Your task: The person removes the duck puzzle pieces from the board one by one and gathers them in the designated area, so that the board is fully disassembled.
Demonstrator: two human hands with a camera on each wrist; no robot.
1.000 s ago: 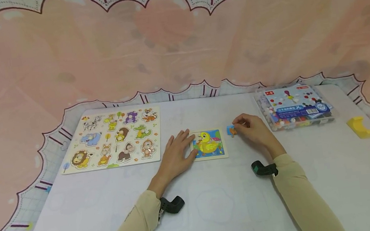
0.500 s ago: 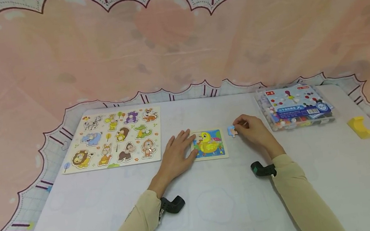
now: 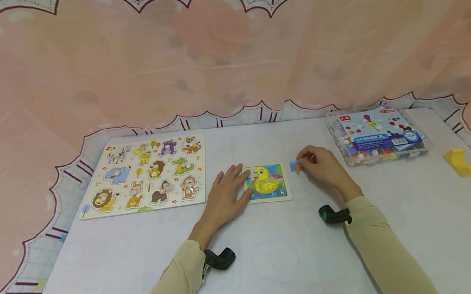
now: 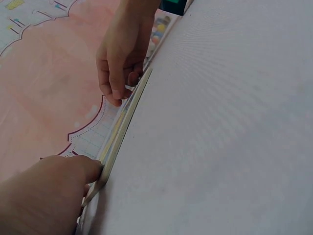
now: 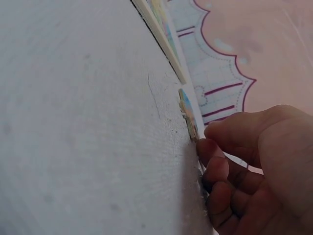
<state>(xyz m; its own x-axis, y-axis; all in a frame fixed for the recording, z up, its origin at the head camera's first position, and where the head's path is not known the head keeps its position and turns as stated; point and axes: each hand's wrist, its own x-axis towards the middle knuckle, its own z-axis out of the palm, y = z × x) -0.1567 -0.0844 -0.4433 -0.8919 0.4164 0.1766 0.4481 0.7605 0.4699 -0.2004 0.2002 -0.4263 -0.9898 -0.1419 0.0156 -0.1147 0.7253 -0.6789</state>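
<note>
A square wooden puzzle with a yellow duck picture (image 3: pixel 268 182) lies on the white table in the head view. My left hand (image 3: pixel 225 198) rests on its left side, fingers spread, the thumb at the near edge. To the right of the puzzle, my right hand (image 3: pixel 322 166) pinches a small blue and orange jigsaw piece (image 3: pixel 294 165) between thumb and index finger. In the right wrist view the piece (image 5: pixel 187 112) is seen almost edge-on, low at the table, apart from the puzzle frame (image 5: pixel 164 46). The fingertips cover its right part.
A large animal peg puzzle board (image 3: pixel 142 178) lies at the left. A clear plastic box of coloured beads with a molecule-model label (image 3: pixel 377 134) stands behind my right hand. Further right lies a yellow curved block (image 3: pixel 460 162). A patterned curtain (image 3: pixel 216 61) hangs behind the table.
Both hands stay almost in place. The jigsaw piece looked paler half a second ago and shows blue and orange now, as it did a second ago.
</note>
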